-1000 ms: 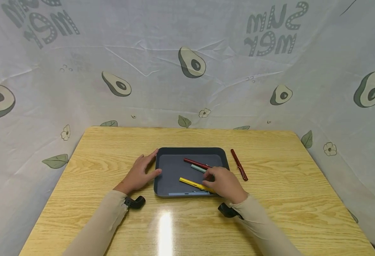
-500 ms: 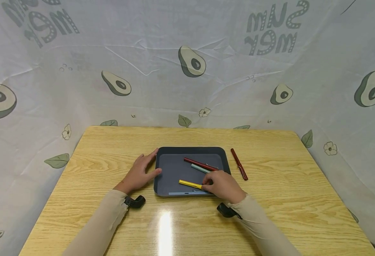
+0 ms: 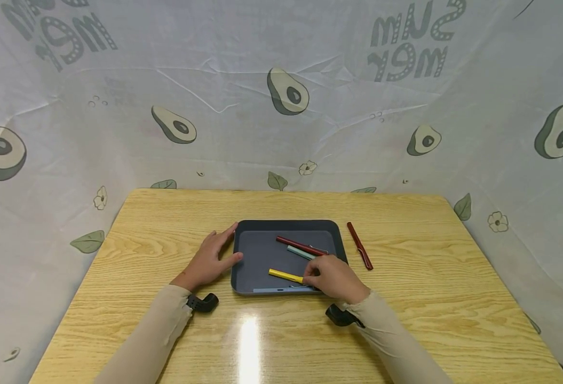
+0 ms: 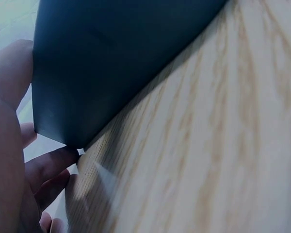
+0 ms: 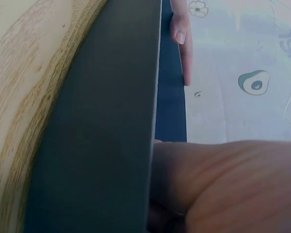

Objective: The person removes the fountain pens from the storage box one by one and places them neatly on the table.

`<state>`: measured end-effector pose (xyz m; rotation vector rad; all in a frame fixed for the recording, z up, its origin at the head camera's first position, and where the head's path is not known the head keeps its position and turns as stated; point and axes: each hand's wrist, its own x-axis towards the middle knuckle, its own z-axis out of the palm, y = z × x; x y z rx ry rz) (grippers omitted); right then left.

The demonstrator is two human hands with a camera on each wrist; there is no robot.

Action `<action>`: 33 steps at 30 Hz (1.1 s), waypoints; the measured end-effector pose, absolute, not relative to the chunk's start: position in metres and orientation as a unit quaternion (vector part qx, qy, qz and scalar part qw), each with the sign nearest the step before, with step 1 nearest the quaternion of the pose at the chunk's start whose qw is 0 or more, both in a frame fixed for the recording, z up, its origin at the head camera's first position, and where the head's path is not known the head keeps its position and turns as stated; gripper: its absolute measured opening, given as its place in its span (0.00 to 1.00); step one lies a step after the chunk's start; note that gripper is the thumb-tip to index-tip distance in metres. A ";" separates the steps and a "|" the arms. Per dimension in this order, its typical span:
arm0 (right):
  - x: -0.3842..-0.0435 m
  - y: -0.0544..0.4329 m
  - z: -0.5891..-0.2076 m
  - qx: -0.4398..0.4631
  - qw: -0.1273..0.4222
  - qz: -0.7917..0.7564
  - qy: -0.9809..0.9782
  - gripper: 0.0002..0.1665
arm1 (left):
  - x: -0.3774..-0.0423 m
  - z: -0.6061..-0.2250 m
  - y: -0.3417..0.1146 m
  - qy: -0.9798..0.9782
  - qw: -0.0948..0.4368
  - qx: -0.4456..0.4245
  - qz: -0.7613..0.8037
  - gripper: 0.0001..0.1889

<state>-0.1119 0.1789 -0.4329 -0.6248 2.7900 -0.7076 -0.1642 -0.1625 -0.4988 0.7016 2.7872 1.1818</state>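
Observation:
A dark grey tray (image 3: 257, 250) lies on the wooden table. My left hand (image 3: 210, 261) rests against its left side, thumb over the rim and fingers extended along the outer edge. Over the tray's right part, my right hand (image 3: 336, 280) pinches a yellow pen (image 3: 285, 276) near its right end, which the fingers cover. Just in front of that pen, along the near wall, lies a light blue pen (image 3: 269, 290). Further back are a dark red pen (image 3: 295, 244) and a pale green pen (image 3: 299, 252), whose right end is hidden. The tray wall (image 5: 97, 121) blocks the fingertips in the right wrist view.
Another dark red pen (image 3: 359, 246) lies on the table (image 3: 415, 256), right of the tray. A white cloth (image 3: 233, 144) printed with avocados hangs behind and at the sides of the table.
My right hand has taken hold of the yellow pen, whose angle is slightly flatter than a second ago. Over the last half second both hands stay still.

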 end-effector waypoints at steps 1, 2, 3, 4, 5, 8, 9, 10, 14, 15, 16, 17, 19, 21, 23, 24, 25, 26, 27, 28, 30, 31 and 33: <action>-0.112 0.179 -0.432 -0.211 0.097 -0.241 0.942 0.08 | -0.165 -0.499 -0.163 0.897 0.018 0.226 0.380 0.44; -0.112 0.179 -0.432 -0.210 0.097 -0.242 0.942 0.08 | -0.165 -0.498 -0.163 0.897 0.019 0.226 0.380 0.44; -0.112 0.178 -0.432 -0.209 0.097 -0.244 0.942 0.08 | -0.165 -0.498 -0.163 0.897 0.020 0.225 0.380 0.44; -0.113 0.178 -0.431 -0.207 0.098 -0.243 0.943 0.08 | -0.166 -0.498 -0.163 0.897 0.021 0.225 0.380 0.44; -0.113 0.178 -0.431 -0.205 0.098 -0.244 0.943 0.08 | -0.166 -0.499 -0.163 0.897 0.021 0.225 0.379 0.44; -0.112 0.177 -0.431 -0.198 0.095 -0.243 0.945 0.07 | -0.168 -0.499 -0.164 0.897 0.021 0.226 0.380 0.44; -0.112 0.176 -0.432 -0.196 0.093 -0.242 0.946 0.07 | -0.168 -0.499 -0.164 0.896 0.021 0.226 0.381 0.44; -0.112 0.176 -0.432 -0.194 0.091 -0.241 0.946 0.07 | -0.169 -0.499 -0.164 0.896 0.021 0.226 0.382 0.44; -0.114 0.175 -0.433 -0.192 0.083 -0.238 0.948 0.06 | -0.170 -0.499 -0.164 0.895 0.023 0.226 0.383 0.44; -0.114 0.175 -0.433 -0.191 0.081 -0.239 0.949 0.06 | -0.171 -0.499 -0.164 0.896 0.024 0.225 0.383 0.44; -0.115 0.175 -0.433 -0.192 0.078 -0.239 0.949 0.06 | -0.171 -0.499 -0.165 0.896 0.026 0.224 0.383 0.44; -0.115 0.175 -0.433 -0.193 0.076 -0.239 0.949 0.06 | -0.172 -0.499 -0.165 0.896 0.027 0.224 0.383 0.44; -0.117 0.175 -0.433 -0.194 0.073 -0.242 0.948 0.06 | -0.173 -0.499 -0.165 0.896 0.028 0.224 0.382 0.44; -0.118 0.175 -0.432 -0.192 0.071 -0.250 0.946 0.06 | -0.174 -0.498 -0.165 0.896 0.030 0.224 0.382 0.44; -0.119 0.176 -0.431 -0.190 0.070 -0.260 0.944 0.06 | -0.175 -0.498 -0.165 0.896 0.032 0.225 0.382 0.44; -0.120 0.176 -0.430 -0.189 0.069 -0.264 0.943 0.05 | -0.175 -0.498 -0.165 0.896 0.033 0.224 0.383 0.44; -0.120 0.177 -0.429 -0.188 0.066 -0.267 0.943 0.05 | -0.176 -0.497 -0.165 0.895 0.034 0.223 0.383 0.44; -0.121 0.177 -0.429 -0.186 0.062 -0.270 0.943 0.05 | -0.176 -0.497 -0.165 0.895 0.035 0.223 0.384 0.44; -0.121 0.178 -0.428 -0.185 0.058 -0.272 0.943 0.05 | -0.176 -0.497 -0.166 0.895 0.036 0.222 0.385 0.44; -0.122 0.179 -0.426 -0.184 0.051 -0.272 0.943 0.05 | -0.177 -0.497 -0.166 0.895 0.036 0.223 0.385 0.44; -0.123 0.181 -0.424 -0.180 0.040 -0.273 0.944 0.04 | -0.178 -0.497 -0.167 0.895 0.037 0.223 0.385 0.44; -0.124 0.182 -0.423 -0.176 0.037 -0.274 0.945 0.04 | -0.178 -0.497 -0.167 0.895 0.037 0.224 0.385 0.44; -0.126 0.183 -0.420 -0.172 0.033 -0.278 0.944 0.04 | -0.179 -0.497 -0.168 0.894 0.036 0.225 0.386 0.44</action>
